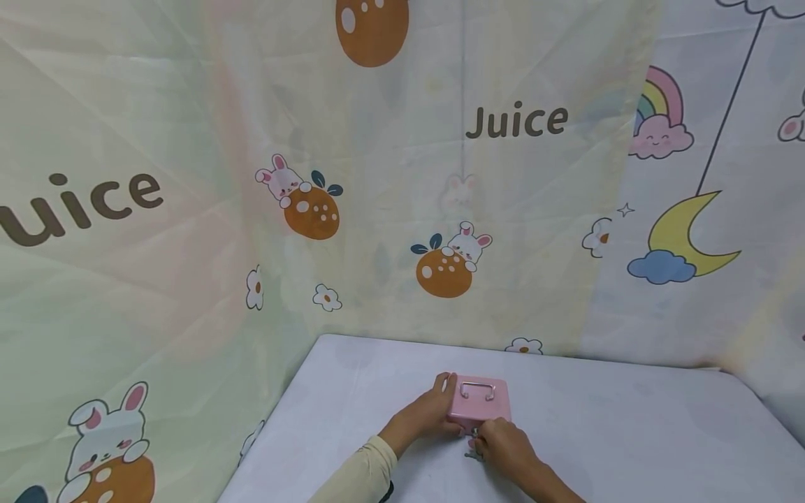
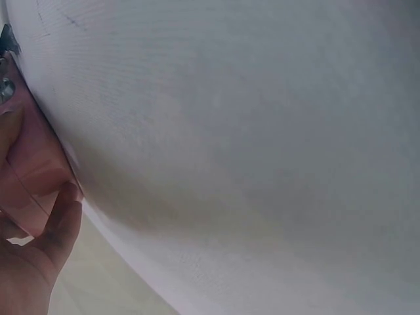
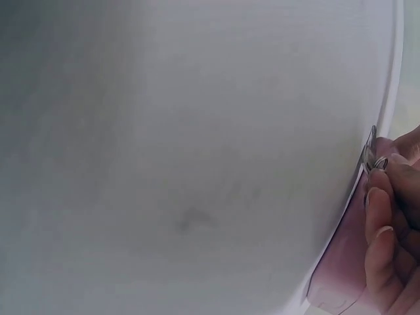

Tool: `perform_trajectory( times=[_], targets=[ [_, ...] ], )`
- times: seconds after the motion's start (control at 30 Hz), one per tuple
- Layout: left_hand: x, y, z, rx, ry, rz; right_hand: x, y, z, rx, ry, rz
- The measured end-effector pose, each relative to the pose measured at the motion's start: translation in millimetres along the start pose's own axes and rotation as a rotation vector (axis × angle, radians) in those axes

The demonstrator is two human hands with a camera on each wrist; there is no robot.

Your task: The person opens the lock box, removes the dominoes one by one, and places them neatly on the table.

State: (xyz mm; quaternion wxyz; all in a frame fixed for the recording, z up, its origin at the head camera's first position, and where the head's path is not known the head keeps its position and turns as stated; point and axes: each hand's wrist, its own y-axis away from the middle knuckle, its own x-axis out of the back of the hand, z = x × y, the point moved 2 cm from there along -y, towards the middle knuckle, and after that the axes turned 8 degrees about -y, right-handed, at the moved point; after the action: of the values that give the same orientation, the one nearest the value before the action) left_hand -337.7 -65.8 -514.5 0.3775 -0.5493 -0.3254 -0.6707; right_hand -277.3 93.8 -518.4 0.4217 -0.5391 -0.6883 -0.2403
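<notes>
A small pink cash box (image 1: 493, 411) with a silver carrying handle (image 1: 478, 384) on its lid sits on the white table, lid down. My left hand (image 1: 426, 413) grips its left side, thumb near the front and fingers at the back corner. At the box's front, my right hand (image 1: 508, 447) pinches a small silver key at the lock. Other keys (image 1: 474, 456) dangle below on the ring. In the right wrist view the metal key ring (image 3: 381, 163) shows at the fingertips; the key's tip is hidden. The left wrist view shows the box (image 2: 39, 154) at its left edge.
The white table (image 1: 629, 433) stretches out to both sides of the box. Behind and to the left hang cloth walls (image 1: 377, 140) printed with rabbits, oranges and a moon, meeting the table's back edge.
</notes>
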Motion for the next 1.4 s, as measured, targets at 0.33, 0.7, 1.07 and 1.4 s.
perform_trajectory(
  times=[0.33, 0.7, 1.07, 1.4],
  targets=[
    [2.5, 2.5, 2.9, -0.004, -0.006, 0.003, 0.6, 3.4, 0.7, -0.022, 0.005, 0.031],
    [0.1, 2.5, 3.0, 0.007, -0.029, 0.014, -0.1, 6.9, 3.4, -0.035, -0.096, -0.013],
    [-2.5, -1.6, 1.6, -0.013, -0.040, 0.029, -0.6, 6.4, 8.0, -0.057, -0.122, -0.001],
    [-2.8, -0.7, 1.3, -0.008, -0.027, 0.035, 1.0, 6.9, 9.9, -0.056, -0.169, 0.003]
  ],
)
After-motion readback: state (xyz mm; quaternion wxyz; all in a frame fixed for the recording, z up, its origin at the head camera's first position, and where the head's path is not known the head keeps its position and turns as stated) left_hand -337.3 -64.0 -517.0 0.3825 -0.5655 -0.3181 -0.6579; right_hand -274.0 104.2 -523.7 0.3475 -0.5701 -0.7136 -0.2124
